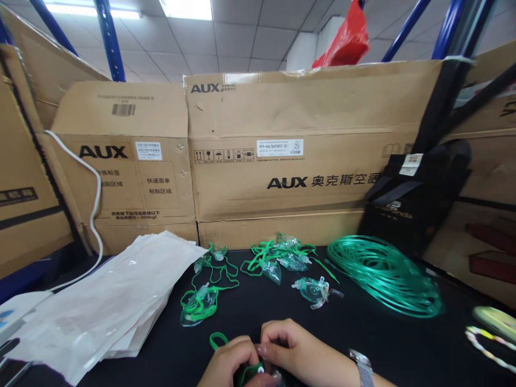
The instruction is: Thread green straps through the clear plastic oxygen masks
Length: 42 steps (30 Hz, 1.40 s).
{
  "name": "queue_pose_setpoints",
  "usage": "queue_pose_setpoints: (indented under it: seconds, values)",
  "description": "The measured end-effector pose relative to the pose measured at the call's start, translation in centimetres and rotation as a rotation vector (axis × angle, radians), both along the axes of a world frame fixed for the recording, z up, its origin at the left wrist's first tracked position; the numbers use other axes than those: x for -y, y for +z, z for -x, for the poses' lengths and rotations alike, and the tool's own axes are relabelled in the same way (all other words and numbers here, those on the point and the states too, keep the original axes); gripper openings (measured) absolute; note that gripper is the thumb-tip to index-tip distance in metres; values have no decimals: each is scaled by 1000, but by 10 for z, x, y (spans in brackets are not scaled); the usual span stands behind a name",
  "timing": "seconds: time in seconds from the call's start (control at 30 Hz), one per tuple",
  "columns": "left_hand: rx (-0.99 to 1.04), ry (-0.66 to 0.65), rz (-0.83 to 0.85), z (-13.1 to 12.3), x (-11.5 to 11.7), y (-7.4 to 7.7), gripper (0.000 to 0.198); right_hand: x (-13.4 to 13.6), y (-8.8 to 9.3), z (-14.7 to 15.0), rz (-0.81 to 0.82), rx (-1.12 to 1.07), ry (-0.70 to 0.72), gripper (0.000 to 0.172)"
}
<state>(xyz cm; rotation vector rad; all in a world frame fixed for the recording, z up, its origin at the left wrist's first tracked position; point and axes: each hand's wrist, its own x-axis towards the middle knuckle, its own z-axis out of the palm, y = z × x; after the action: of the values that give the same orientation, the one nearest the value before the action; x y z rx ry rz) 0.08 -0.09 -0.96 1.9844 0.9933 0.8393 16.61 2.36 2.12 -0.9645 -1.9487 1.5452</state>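
Observation:
Low in the head view, both hands meet over a clear oxygen mask with a green elastic strap (217,334); most of the mask is hidden by fingers and the lower edge. My left hand (229,361) is closed around it, and the strap loops out beyond the knuckles. My right hand (293,344) is pinched closed against the same piece, thumb beside the left fingers; exactly which part it grips is hidden. Ahead lies a strapped mask (199,305) on the left, a pile of masks (278,258) in the middle, and a mask without a visible strap (313,290).
White plastic bags (116,290) are stacked on the left of the black table (363,349). Coiled green tubing (387,274) lies on the right, near a beaded bracelet (487,349). Cardboard boxes (314,118) wall off the back. A black bag (403,209) leans there.

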Motion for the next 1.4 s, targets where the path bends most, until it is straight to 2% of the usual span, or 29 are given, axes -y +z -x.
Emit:
queue_pose_setpoints:
  seconds: [1.4]
  values:
    - [-41,6,-10,0,1,0,31,-2,-4,-1,-26,-21,13,38]
